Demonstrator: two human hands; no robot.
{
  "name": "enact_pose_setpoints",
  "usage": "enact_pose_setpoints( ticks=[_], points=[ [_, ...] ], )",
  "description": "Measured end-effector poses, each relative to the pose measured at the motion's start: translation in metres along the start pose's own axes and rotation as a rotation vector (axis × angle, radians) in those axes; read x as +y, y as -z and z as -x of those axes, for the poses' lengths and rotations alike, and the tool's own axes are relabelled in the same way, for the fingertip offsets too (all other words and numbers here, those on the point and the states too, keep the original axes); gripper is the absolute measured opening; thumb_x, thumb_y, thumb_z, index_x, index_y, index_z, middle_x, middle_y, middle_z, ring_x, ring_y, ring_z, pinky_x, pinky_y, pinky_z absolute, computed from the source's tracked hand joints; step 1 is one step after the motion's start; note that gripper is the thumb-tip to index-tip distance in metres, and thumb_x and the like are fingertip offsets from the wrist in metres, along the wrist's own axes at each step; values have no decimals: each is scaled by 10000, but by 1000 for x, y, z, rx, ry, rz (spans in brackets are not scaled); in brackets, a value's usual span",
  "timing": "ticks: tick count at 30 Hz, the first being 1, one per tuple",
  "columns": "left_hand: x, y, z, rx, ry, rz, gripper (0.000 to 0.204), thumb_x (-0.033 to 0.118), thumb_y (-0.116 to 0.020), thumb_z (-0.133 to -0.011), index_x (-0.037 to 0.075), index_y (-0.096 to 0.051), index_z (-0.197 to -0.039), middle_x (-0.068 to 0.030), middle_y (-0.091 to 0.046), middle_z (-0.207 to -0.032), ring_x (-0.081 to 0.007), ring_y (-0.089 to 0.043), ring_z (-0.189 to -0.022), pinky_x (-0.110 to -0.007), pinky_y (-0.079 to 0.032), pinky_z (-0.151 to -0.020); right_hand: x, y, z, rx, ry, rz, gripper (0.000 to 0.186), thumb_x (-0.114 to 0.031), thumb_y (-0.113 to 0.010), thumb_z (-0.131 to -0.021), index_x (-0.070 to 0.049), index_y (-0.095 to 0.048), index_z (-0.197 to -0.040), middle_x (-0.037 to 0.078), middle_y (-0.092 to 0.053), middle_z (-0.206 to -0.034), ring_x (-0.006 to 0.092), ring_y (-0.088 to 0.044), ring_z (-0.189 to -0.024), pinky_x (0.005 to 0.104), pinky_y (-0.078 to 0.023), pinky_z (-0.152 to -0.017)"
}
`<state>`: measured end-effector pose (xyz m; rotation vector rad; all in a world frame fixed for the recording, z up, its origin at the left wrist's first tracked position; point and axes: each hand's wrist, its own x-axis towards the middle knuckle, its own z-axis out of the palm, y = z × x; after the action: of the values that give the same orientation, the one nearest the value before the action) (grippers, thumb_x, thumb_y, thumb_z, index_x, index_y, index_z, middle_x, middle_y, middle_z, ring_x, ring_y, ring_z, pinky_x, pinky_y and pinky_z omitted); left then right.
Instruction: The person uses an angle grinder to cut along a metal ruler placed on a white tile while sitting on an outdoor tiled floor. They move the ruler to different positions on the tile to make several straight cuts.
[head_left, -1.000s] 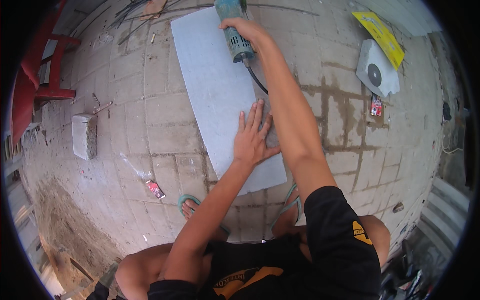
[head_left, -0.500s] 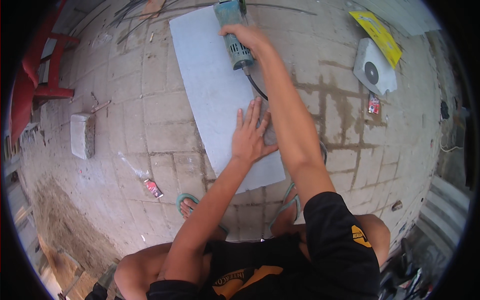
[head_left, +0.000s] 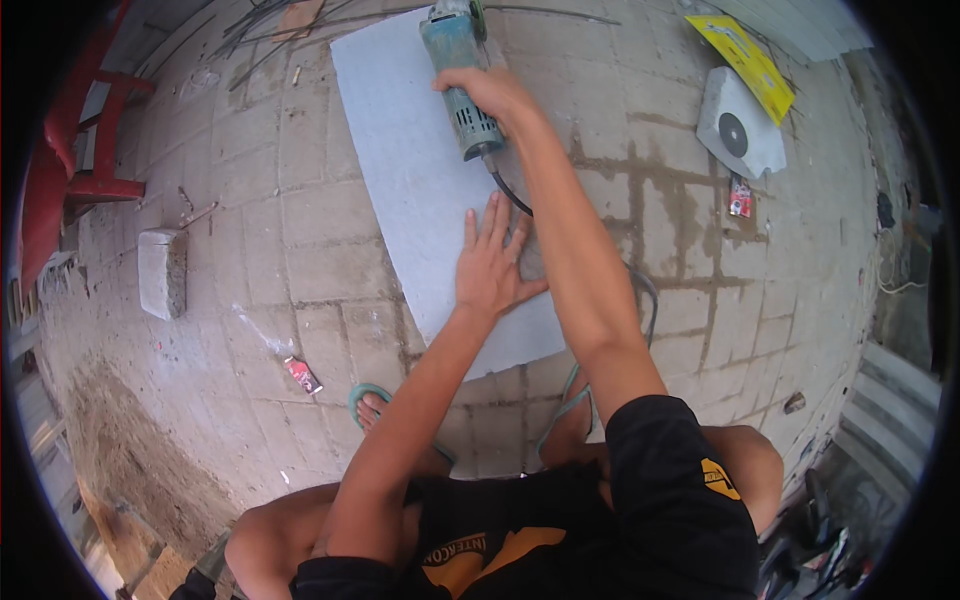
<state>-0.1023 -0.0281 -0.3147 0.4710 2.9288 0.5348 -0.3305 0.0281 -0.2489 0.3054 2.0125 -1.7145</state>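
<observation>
A pale, flat rectangular board [head_left: 385,130] lies lengthwise on the paving in front of me. My right hand [head_left: 490,95] is wrapped round the teal body of an angle grinder [head_left: 455,45] over the board's far end. The grinder's disc and guard show only partly at the top edge of the view. A black cord [head_left: 513,196] runs from its rear end and passes under my right forearm. My left hand [head_left: 492,262] lies flat on the board's nearer part, fingers spread and pointing away from me.
Right of the board stand a pale block with a dark disc [head_left: 733,134] on it and a yellow packet [head_left: 745,65]. At left are a concrete block [head_left: 163,273] and a red chair [head_left: 105,187]. Small red packets [head_left: 303,375] lie about. My sandalled feet [head_left: 372,404] are close to the board's near end.
My right hand has drawn the grinder slightly nearer to me along the board. My left hand stays flat on the board. The whole view has shifted a little.
</observation>
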Motion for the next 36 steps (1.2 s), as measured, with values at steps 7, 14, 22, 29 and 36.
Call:
enact_pose_setpoints(
  ticks=[7, 14, 22, 29, 36],
  points=[
    [0, 4, 0, 34, -12, -7, 1116, 736, -692, -730, 111, -356, -1592, -207, -182, -1690, -349, -182, -1566, -572, -122, -1261, 7, 1, 20, 32, -1, 58, 512, -378, -818, -656, 61, -721, -900, 153, -696, -842, 242, -657, -705, 373, -500, -626],
    [0, 2, -1, 85, -31, -22, 1103, 745, -679, -736, 93, -375, -1572, -223, -252, -1657, -373, -251, -1532, -576, -149, -1253, 8, 2, 39, 21, -8, 46, 535, -386, -815, -655, 68, -724, -924, 165, -701, -850, 252, -659, -715, 364, -497, -642],
    [0, 2, 0, 106, -46, -16, 1095, 735, -690, -735, 66, -395, -1551, -240, -397, -1552, -395, -307, -1496, -578, -164, -1249, 15, 4, 49, 19, -12, 38, 529, -385, -812, -660, 58, -726, -937, 165, -704, -867, 256, -659, -734, 371, -497, -664],
    [2, 7, -1, 84, -30, -2, 1077, 732, -675, -758, 74, -386, -1560, -239, -368, -1575, -388, -284, -1509, -580, -163, -1250, 19, 3, 45, 25, 4, 48, 478, -373, -815, -662, 26, -724, -909, 145, -698, -862, 235, -648, -722, 361, -494, -652],
    [0, 4, -2, 24, -16, -23, 1086, 742, -662, -762, 103, -359, -1587, -228, -214, -1671, -354, -186, -1563, -590, -134, -1253, 9, 1, 7, 9, -40, 6, 442, -351, -826, -658, 16, -707, -873, 121, -686, -823, 213, -648, -670, 352, -490, -583]
  ],
)
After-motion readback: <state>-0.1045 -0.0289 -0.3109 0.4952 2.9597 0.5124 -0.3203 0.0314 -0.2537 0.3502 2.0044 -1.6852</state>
